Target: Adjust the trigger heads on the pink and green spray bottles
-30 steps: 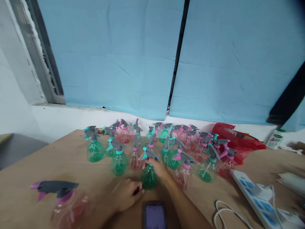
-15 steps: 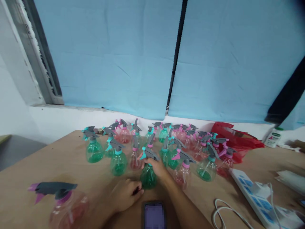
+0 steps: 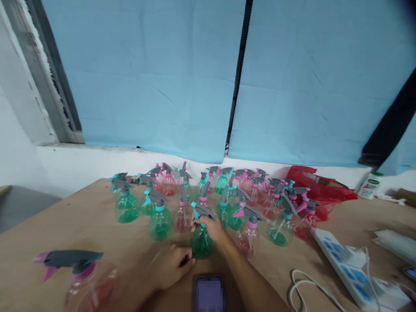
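My right hand (image 3: pixel 210 227) is wrapped around the neck of a green spray bottle (image 3: pixel 201 245), just under its grey and teal trigger head. The bottle stands upright on the table. Close to its left side, my left hand (image 3: pixel 172 265) rests on the tabletop with curled fingers and nothing seen in them. A pink spray bottle (image 3: pixel 247 240) is right of my right forearm, and another green spray bottle (image 3: pixel 160 225) stands beyond my left hand. In the left foreground is a larger-looking pink spray bottle (image 3: pixel 92 284). A phone (image 3: pixel 209 294) lies in front of me, between my forearms.
Several more green and pink spray bottles (image 3: pixel 169 185) crowd the back of the wooden table (image 3: pixel 42 234). To the right are a red plastic bag (image 3: pixel 321 190), a white bottle (image 3: pixel 370 185), a power strip (image 3: pixel 339 266) with plugs, and a loose white cable (image 3: pixel 300 281).
The camera view has shifted very slightly. My right hand keeps its grip on the green spray bottle, and my left hand stays where it was.
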{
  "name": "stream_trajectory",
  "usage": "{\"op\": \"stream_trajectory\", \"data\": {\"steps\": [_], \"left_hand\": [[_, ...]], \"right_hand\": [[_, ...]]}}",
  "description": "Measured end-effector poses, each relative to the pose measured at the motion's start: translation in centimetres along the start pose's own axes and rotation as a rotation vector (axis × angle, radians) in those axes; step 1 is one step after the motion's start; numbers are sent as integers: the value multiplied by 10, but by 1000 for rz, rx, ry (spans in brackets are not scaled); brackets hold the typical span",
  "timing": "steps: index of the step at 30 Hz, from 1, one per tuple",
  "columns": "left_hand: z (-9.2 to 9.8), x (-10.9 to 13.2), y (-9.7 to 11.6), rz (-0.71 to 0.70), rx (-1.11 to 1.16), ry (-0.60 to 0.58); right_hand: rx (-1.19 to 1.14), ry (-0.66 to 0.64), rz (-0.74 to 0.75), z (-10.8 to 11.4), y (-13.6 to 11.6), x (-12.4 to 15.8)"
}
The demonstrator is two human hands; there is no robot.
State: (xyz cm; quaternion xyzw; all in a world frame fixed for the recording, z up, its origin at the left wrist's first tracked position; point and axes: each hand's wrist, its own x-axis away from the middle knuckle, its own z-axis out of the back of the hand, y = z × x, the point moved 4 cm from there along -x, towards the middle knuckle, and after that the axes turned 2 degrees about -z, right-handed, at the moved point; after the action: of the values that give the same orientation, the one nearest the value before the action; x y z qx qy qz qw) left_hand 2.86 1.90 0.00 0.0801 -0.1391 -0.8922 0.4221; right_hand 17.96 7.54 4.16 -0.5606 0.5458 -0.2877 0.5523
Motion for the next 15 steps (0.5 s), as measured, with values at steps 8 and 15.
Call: {"op": "stream_trajectory", "data": {"steps": [8, 15], "left_hand": [[9, 1, 7, 13, -23, -19], [6, 1, 4, 44, 17, 9]], "right_hand": [[133, 0, 130, 1, 0, -2], [157, 141, 310, 11, 13, 11]]}}
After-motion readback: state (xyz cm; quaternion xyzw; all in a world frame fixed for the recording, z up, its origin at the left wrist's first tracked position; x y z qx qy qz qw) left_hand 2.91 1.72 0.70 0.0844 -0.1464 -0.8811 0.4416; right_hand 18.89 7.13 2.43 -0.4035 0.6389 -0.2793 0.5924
